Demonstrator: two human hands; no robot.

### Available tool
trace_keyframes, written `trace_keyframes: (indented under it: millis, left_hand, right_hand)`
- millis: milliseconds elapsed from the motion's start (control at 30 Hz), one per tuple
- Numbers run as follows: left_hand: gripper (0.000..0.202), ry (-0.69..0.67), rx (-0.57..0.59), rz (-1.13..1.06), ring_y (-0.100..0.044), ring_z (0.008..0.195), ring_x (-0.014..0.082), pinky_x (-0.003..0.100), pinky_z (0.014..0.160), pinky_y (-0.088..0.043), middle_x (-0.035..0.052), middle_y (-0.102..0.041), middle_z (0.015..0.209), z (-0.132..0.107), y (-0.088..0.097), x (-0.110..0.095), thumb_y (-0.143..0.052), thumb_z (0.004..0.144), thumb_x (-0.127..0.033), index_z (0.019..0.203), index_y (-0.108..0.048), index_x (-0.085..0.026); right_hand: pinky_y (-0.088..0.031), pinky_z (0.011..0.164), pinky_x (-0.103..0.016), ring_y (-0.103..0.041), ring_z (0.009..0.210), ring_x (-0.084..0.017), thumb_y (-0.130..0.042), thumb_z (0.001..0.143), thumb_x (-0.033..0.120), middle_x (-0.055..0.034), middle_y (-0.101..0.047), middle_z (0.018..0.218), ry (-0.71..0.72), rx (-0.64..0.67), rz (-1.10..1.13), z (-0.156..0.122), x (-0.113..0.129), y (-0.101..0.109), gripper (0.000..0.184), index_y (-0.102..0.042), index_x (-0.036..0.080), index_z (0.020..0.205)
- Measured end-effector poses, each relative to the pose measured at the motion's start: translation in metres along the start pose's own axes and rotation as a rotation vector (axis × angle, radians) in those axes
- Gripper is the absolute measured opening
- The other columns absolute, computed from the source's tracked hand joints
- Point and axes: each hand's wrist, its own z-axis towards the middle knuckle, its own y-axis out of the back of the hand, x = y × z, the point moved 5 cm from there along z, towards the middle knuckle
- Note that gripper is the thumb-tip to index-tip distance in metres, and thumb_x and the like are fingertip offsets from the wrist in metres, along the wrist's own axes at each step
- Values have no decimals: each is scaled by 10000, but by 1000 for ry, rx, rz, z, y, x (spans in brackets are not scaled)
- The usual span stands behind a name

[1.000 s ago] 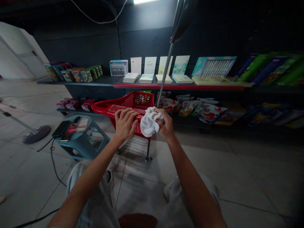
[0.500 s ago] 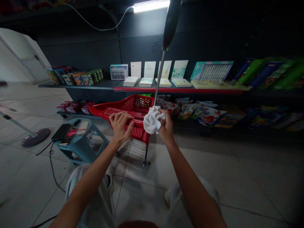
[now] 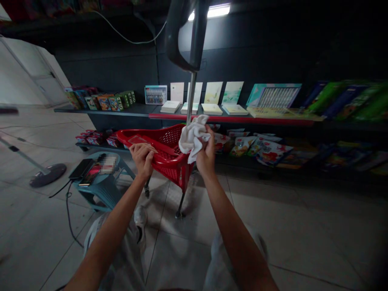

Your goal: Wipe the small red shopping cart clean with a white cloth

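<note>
1. Left hand [image 3: 141, 157]: fingers curled over the near rim of the red cart [image 3: 169, 171], thumb on the near side; looks like a grasp, though the fingertips are partly hidden.
2. Right hand [image 3: 206, 155]: closed on a bunched white cloth [image 3: 194, 137], which puffs out leftward and above the fingers.
3. Cart position: between the hands and just beyond them, upright on thin legs. The cloth covers part of the rim near the right hand; whether it presses there or hangs just in front, cannot tell.
4. Metal pole [image 3: 190, 101]: rises from behind the cloth to a dark loop-shaped handle [image 3: 197, 48], above the right hand. Lower end hidden, so any contact with the cloth is unclear.
5. Progress, my judgement: mid-course. Cloth taken up and brought to the cart, cart steadied by the left hand: that much is done.
6. Outstanding, as judged: cloth not set down, neither hand free. Rim left of the cloth lies bare; no mark shows which surfaces it has covered, so the remaining share cannot be told.
7. Surroundings: blue stool [image 3: 104, 188] left of the left hand, bearing a phone [image 3: 90, 176]. Shelf with a red edge [image 3: 230, 119] beyond both hands; snack bags [image 3: 271, 150] below it, beyond and right of the right hand.
</note>
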Motion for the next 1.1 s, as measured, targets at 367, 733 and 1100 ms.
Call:
trace_keyframes:
  millis: [367,733,1100]
  left_hand:
    - [451,135,-26,-118,-636,963,244,518,1117,-371,39,-680,791,13,9,64,-371,987,-426,652,-618,-252]
    - [296,-75,-36,-5,-629,1114,282,564,1124,-396,65,-723,1016,5,25,-7,-467,983,-430,912,-705,-270]
    - [436,-209,631,330,-510,1356,289,491,1170,-371,109,-641,1404,-30,-58,-62,-506,950,-269,1370,-598,-194]
  right_hand:
    - [-559,851,-376,-694,903,-233,-515,950,304,-62,-736,1037,-49,404,-20,-42,-31,-50,314,-600,238,1245]
    - [-473,1078,-428,-628,1188,-261,-485,914,145,-118,-684,1291,7,512,-102,-50,-28,-52,417,-598,209,1310]
    - [-443,1148,-443,-611,1250,-240,-453,932,118,-102,-674,1335,19,555,-248,-51,-61,-31,421,-619,195,1311]
